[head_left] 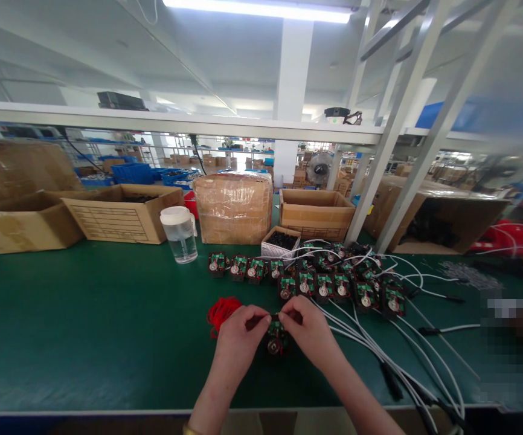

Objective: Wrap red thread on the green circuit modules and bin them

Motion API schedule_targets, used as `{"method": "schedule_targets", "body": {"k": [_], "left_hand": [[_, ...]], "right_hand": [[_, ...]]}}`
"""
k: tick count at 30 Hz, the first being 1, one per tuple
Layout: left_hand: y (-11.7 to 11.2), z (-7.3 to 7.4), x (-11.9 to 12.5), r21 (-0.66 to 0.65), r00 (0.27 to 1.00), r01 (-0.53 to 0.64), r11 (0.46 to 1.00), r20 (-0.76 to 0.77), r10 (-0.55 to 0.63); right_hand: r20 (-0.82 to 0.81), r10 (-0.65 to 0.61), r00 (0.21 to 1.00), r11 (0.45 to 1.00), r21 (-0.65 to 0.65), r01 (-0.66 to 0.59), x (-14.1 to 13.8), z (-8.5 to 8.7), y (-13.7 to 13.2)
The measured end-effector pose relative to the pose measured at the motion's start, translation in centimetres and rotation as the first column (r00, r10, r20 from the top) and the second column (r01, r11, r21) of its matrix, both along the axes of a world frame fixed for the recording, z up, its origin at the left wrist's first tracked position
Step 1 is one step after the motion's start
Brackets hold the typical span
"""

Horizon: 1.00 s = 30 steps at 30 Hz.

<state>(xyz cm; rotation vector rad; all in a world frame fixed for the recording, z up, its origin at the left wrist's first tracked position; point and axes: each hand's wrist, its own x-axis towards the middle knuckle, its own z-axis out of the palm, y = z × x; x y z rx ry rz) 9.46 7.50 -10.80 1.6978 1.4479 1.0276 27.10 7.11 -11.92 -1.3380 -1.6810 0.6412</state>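
A small black assembly with a green circuit board [276, 338] and a round metal part lies on the table between my hands. At its upper left edge, the thumb and forefinger of my left hand [242, 329] are pinched together. My right hand [305, 326] pinches at the upper right edge, its fingertips close to the left ones. Whatever is between the fingertips is too small to make out. Just left of my left hand lies a bundle of red wires [221, 313]. Behind my hands stand several similar circuit board assemblies [324, 286], many with white cables [356, 338].
On the green table [84, 326] stand a lidded plastic water cup [180, 235], a small box of black parts [281, 240] and several cardboard boxes [234, 208]. Metal posts [397, 145] and a shelf [225, 125] rise behind. At far right is a blurred-out patch [515, 344].
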Motion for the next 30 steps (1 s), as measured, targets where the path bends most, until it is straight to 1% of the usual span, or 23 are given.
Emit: {"method": "schedule_targets", "body": {"k": [6,10,13,17,21,26,30], "left_hand": [[0.1,-0.1,0.0,0.003,1.0,-0.002,1.0,0.002,0.002],[0.0,-0.1,0.0,0.001,1.0,-0.002,1.0,-0.002,0.002],[0.0,-0.1,0.1,-0.004,1.0,0.001,1.0,-0.005,-0.001],[0.0,-0.1,0.1,-0.005,1.0,0.003,1.0,-0.014,-0.003],[0.0,-0.2,0.0,-0.006,1.0,0.008,1.0,-0.015,-0.008],[0.0,-0.4,-0.1,0.002,1.0,0.016,1.0,-0.01,-0.016],[0.0,-0.7,-0.1,0.019,1.0,0.015,1.0,-0.002,-0.015]], "right_hand": [[-0.043,0.022,0.999,0.998,-0.064,-0.025,0.4,0.1,0.0],[-0.066,0.058,0.996,0.99,-0.128,-0.066,1.0,-0.2,0.2],[-0.07,0.077,0.995,0.985,-0.151,-0.087,1.1,-0.2,0.2],[-0.045,0.051,0.998,0.987,-0.153,-0.058,0.6,0.3,0.2],[-0.019,0.034,0.999,0.992,-0.124,-0.036,0.3,0.7,0.3],[-0.025,0.043,0.999,0.992,-0.116,-0.046,0.5,0.5,0.3],[-0.054,0.084,0.995,0.989,-0.118,-0.09,1.0,0.2,0.4]]}}
